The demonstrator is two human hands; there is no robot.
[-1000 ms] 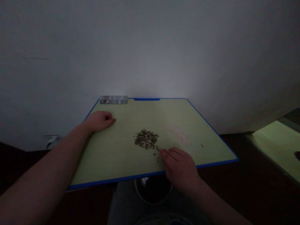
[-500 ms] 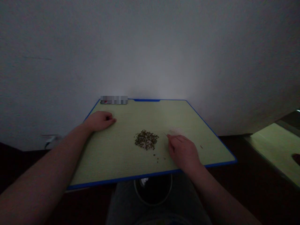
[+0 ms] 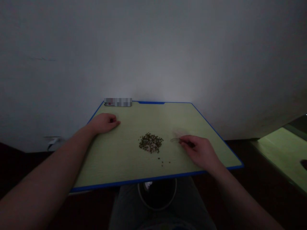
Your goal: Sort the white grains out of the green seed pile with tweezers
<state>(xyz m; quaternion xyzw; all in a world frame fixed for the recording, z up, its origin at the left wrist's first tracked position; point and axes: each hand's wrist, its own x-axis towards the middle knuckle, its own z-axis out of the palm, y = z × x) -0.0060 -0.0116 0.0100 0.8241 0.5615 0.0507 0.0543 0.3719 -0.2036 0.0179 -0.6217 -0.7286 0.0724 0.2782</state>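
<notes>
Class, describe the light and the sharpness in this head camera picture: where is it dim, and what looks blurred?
Head view: dim overall; the wall is palest mid-picture, the floor nearly black; the thin tool in the right hand looks faint and blurred.

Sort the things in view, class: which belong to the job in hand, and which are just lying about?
Seemingly in use:
right hand, holding a thin, pale tool
pile of small dark and pale grains
faint pale heap beside it
yellow-green, blue-edged tabletop

Probably just lying about:
flat, pixelated object, far-left corner
white plug by the wall
</notes>
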